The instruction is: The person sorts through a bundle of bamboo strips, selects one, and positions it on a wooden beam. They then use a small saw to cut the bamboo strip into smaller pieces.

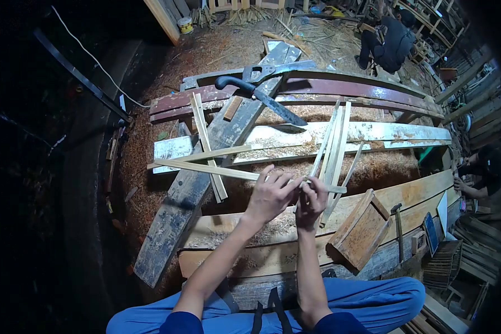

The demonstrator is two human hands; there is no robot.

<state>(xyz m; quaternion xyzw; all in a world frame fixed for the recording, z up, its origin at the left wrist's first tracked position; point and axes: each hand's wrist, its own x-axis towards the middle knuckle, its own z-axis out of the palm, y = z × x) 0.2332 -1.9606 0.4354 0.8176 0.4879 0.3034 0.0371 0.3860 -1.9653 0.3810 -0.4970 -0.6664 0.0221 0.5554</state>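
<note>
Both hands meet near the middle of the view, above the long boards. My left hand (pixel 269 196) has its fingers closed round a thin wooden strip (pixel 206 169) that runs out to the left. Close beside it, my right hand (pixel 313 201) pinches the same strip near its right part, whose end shows past the fingers. Other loose strips (pixel 209 147) lie crossed on the left over a dark weathered plank (pixel 175 214). More pale strips (pixel 335 150) lie just beyond my right hand. Whether a small tool is in my right hand cannot be made out.
A machete (pixel 270 103) and a handsaw (pixel 261 72) lie on the weathered plank. A wooden tray (pixel 360 229) and a hammer (pixel 398 231) are at the right. One person (pixel 392 42) sits at the back right; another person (pixel 484 172) is at the right edge.
</note>
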